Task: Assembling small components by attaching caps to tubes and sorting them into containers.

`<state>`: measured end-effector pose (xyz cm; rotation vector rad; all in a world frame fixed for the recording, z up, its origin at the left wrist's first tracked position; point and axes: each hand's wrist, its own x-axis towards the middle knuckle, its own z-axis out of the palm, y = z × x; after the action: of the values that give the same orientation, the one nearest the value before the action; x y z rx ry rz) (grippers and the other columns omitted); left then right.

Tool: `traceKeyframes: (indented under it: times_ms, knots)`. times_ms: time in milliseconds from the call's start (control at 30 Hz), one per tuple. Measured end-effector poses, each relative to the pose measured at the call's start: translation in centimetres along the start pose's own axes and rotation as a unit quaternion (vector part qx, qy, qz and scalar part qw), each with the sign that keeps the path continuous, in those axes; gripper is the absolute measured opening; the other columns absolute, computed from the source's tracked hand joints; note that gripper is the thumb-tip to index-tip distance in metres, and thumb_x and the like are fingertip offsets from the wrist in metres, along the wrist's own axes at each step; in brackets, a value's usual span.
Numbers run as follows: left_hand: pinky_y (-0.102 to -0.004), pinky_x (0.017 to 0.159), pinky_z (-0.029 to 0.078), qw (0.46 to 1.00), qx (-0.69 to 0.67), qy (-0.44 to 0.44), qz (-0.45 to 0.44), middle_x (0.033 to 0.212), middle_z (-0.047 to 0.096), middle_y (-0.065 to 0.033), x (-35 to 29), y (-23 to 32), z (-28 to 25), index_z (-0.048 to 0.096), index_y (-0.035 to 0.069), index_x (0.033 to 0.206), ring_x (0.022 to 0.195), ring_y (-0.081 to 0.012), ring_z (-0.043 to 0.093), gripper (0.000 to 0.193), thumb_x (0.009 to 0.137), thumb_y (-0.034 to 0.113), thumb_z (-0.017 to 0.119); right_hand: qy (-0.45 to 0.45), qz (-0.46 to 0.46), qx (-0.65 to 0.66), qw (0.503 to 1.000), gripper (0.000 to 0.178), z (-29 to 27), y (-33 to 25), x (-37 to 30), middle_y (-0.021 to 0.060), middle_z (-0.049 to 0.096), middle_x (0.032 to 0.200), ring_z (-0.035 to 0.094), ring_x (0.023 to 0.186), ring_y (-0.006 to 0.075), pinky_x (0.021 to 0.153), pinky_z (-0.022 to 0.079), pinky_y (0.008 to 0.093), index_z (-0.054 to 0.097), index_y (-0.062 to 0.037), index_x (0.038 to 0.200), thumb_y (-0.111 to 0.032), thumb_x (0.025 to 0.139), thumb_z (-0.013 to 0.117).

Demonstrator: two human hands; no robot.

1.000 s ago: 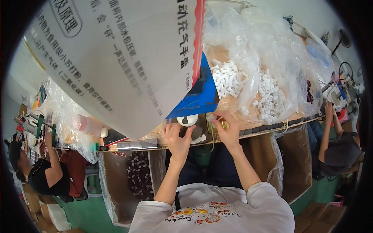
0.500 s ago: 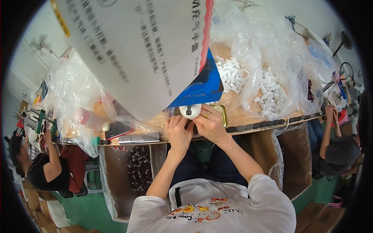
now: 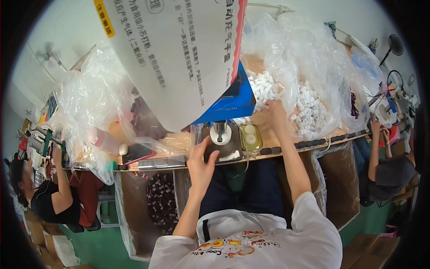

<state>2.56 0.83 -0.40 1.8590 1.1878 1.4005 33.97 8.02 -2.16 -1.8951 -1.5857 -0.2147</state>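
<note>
Lying ahead and slightly left of 1 bare right hand (image 3: 275, 114), the nearer: 1 heap of small white plastic tubes (image 3: 264, 86), long axes scattered; fingertips at its near edge, grip untellable from here. 1 left hand (image 3: 199, 159): seemingly unladen, thumb spread, beside 1 round white disc (image 3: 227, 136).

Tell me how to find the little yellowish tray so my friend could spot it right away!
Find the blue machine part partly behind the big white sheet. Under it is a white disc; just right of that, near the table's front edge, sits the tray. Unlike the disc, it's roughly rectangular, with a yellowish rim and two pale round things inside.
</note>
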Motion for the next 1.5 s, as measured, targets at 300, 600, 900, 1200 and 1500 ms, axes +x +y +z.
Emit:
traceKeyframes:
  times_ms: [300,600,900,1200,1500]
  knots:
    - [-0.0416,0.087,0.048,0.997,0.065,-0.032,0.040,0.105,0.068,-0.0142,2.4,-3.3,2.1,0.073,0.002,0.099,0.102,-0.0354,0.061,0.030,0.070,0.005,0.081,-0.009,0.081,0.292,0.953,0.016,1.3,-1.3,-0.5,0.0102,0.071,0.086,0.067,0.078,0.0213,0.074,0.053,0.0324,0.069,-0.0006,0.099,-0.001,0.083,0.066]
    - [-0.0384,0.074,0.050,0.999,0.040,-0.029,-0.017,0.099,0.069,-0.0192,2.2,-1.6,2.0,0.074,0.000,0.094,0.087,-0.0339,0.066,0.023,0.073,0.003,0.079,-0.080,0.121,0.561,0.815,0.021,-0.9,-13.6,-6.0,0.0089,0.072,0.095,0.067,0.089,0.0131,0.081,0.053,0.0264,0.067,0.0066,0.108,0.007,0.087,0.066]
    - [-0.0331,0.075,0.051,0.990,0.037,0.036,-0.134,0.101,0.070,-0.0115,2.6,-1.4,0.0,0.068,-0.004,0.094,0.087,-0.0195,0.066,0.016,0.080,0.000,0.074,-0.142,0.140,0.547,0.813,0.015,-2.4,-13.0,-6.2,0.0079,0.071,0.094,0.066,0.089,0.0119,0.082,0.053,0.0251,0.067,0.0042,0.102,0.006,0.088,0.063]
    - [-0.0315,0.070,0.051,0.881,0.406,-0.151,-0.190,0.076,0.071,-0.0122,-2.5,-2.8,-16.2,0.071,0.000,0.088,0.071,-0.0226,0.069,0.026,0.068,0.013,0.081,-0.190,0.029,0.397,0.897,0.023,-2.0,-14.9,-6.3,0.0140,0.069,0.090,0.067,0.080,0.0287,0.072,0.052,0.0368,0.067,-0.0054,0.105,-0.004,0.082,0.067]
    - [-0.0409,0.069,0.050,0.943,0.330,0.028,0.005,0.084,0.068,-0.0184,6.2,-8.5,-11.7,0.065,-0.001,0.099,0.073,-0.0334,0.064,0.022,0.082,0.012,0.071,0.081,-0.142,0.243,0.956,0.020,0.7,-16.0,-8.2,0.0102,0.060,0.079,0.060,0.078,0.0310,0.064,0.047,0.0422,0.063,-0.0052,0.089,-0.005,0.071,0.073]
